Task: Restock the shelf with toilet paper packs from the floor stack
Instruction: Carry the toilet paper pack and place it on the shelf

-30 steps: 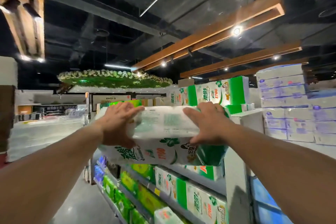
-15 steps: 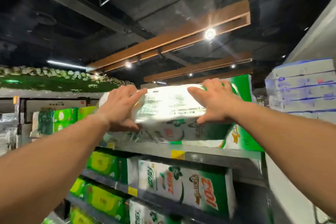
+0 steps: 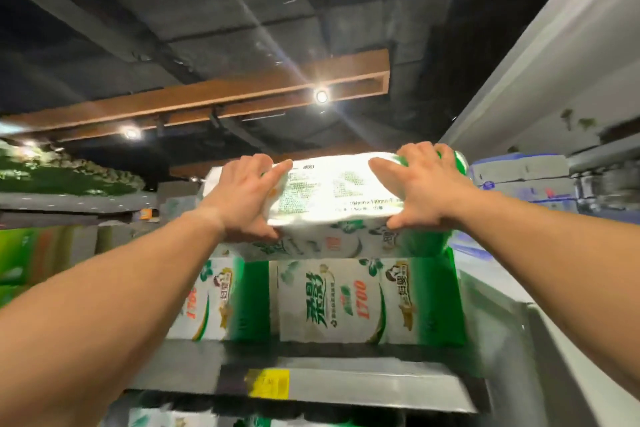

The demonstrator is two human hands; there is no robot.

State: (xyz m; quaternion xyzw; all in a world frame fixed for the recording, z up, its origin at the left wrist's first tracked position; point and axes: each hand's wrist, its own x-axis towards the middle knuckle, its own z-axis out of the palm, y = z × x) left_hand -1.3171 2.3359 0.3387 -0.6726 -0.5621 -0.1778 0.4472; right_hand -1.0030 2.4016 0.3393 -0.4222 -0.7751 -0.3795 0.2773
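I hold a white-and-green toilet paper pack (image 3: 332,191) overhead with both hands. My left hand (image 3: 247,198) grips its left end and my right hand (image 3: 424,191) grips its right end. The pack lies flat on top of, or just above, a green-and-white pack marked 1700 (image 3: 367,302) that stands on the top shelf (image 3: 346,381); contact between them is not clear. Another similar pack (image 3: 211,298) stands to its left on the same shelf.
A yellow price tag (image 3: 268,383) sits on the shelf's front edge. More green packs (image 3: 20,253) fill the shelf run to the left. Blue-and-white packs (image 3: 519,170) are stacked at right beside a white panel (image 3: 540,55). Wooden ceiling beams (image 3: 221,100) with spotlights hang above.
I have lifted the pack higher and moved it in over the shelved packs. The view has tilted up and closer to the shelf.
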